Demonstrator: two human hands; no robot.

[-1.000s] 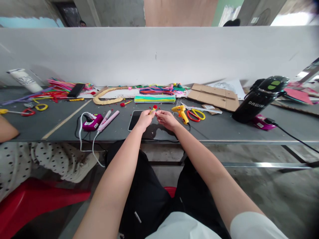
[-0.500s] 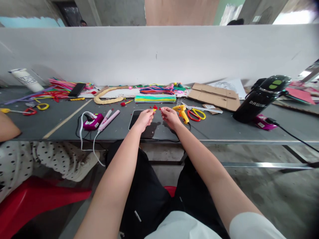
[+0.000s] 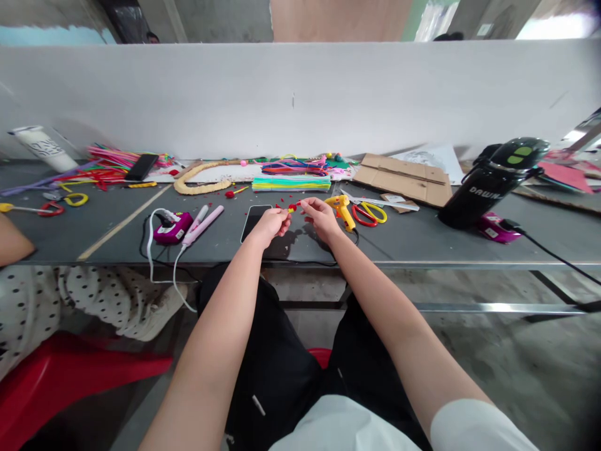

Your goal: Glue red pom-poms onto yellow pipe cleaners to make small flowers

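Note:
My left hand (image 3: 271,227) is closed in a pinch on a small yellow stem with a red fuzzy head (image 3: 293,207), which looks like a pipe-cleaner flower. Right at that head are the pinched fingertips of my right hand (image 3: 320,218), with a small red piece (image 3: 298,203) at their tips. Under and beside my left hand lies a phone (image 3: 256,216), partly covered. Just right of my right hand sits a yellow glue gun (image 3: 345,213). A similar red-headed yellow stem (image 3: 230,194) lies on the table to the left.
Scissors with red and yellow handles (image 3: 373,213) lie by cardboard (image 3: 404,178). Bundled pipe cleaners (image 3: 291,183) are at the back. A pink hair straightener (image 3: 204,225) and purple power socket (image 3: 173,228) sit left, a black bottle (image 3: 488,188) right. Another person's arm (image 3: 12,241) rests far left.
My right hand has moved slightly left and up, bringing its fingertips and the red piece to the red head. My left hand has dropped a little and stays pinched on the stem.

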